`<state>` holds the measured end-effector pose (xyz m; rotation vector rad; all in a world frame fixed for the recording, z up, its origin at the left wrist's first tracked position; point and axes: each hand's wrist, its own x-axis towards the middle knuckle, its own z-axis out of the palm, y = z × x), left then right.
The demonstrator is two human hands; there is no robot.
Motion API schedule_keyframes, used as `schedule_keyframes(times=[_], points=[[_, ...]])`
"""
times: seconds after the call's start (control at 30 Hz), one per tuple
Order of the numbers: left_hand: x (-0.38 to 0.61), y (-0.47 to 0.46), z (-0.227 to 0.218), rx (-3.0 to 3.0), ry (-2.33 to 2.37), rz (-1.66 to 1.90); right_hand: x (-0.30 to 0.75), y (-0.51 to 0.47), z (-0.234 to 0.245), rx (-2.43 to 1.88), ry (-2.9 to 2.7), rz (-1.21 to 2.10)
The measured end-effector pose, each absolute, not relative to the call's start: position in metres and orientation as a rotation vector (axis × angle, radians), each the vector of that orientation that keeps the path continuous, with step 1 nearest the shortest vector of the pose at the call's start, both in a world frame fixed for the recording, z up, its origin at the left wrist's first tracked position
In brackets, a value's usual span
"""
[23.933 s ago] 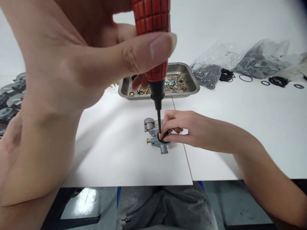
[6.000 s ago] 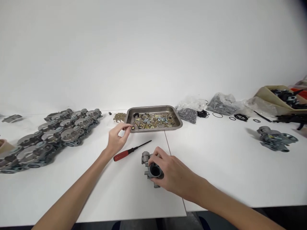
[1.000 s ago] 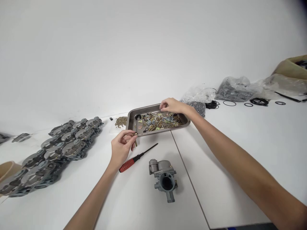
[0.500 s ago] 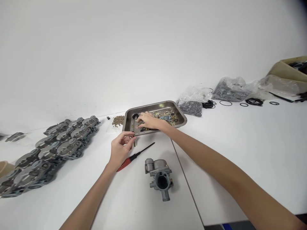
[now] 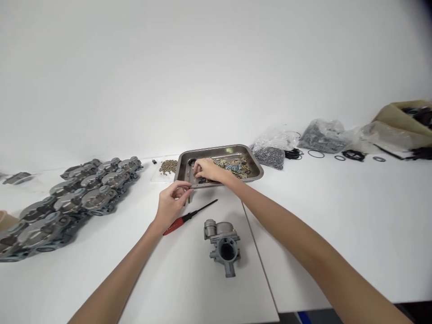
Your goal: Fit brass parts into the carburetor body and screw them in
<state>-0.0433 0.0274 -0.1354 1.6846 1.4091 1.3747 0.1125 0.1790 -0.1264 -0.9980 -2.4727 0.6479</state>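
Note:
My left hand (image 5: pixel 172 202) is closed in a pinch at the near left corner of a metal tray (image 5: pixel 219 185). A slim brass-coloured part (image 5: pixel 189 196) hangs from its fingertips; its exact kind is too small to tell. My right hand (image 5: pixel 208 170) reaches into the tray, fingertips drawn together among small mixed metal parts (image 5: pixel 238 166); whatever they grip is hidden. Below my left hand lies a screwdriver (image 5: pixel 182 221) with a red and black handle, its tip pointing right. A grey carburetor (image 5: pixel 223 245) rests on the table nearer to me, its round bore facing me.
Several carburetors (image 5: pixel 97 198) stand in rows at the left. Small brass pieces (image 5: pixel 168 167) lie heaped beside the tray. Plastic bags of dark parts (image 5: pixel 268 155), black rubber rings (image 5: pixel 353 155) and a tan container (image 5: pixel 388 114) line the wall at the right. A seam (image 5: pixel 258 252) crosses the table.
My right hand's fingers have drawn closer together and point down into the tray. My left hand keeps its pinch at the corner. The whole view has shifted slightly.

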Motion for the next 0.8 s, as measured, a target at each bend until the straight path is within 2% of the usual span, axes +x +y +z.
schedule_keyframes(times=[0.3,0.47,0.8], points=[[-0.045,0.028,-0.134,1.671,1.385,1.410,0.137,0.164,-0.104,-0.933,-2.261,0.700],[-0.045,0.030,-0.136,1.675,1.372,1.404,0.157,0.167,-0.094,-1.048,-2.337,0.690],[-0.047,0.031,-0.135,1.668,1.355,1.404,0.125,0.173,-0.109,-1.175,-2.497,0.593]])
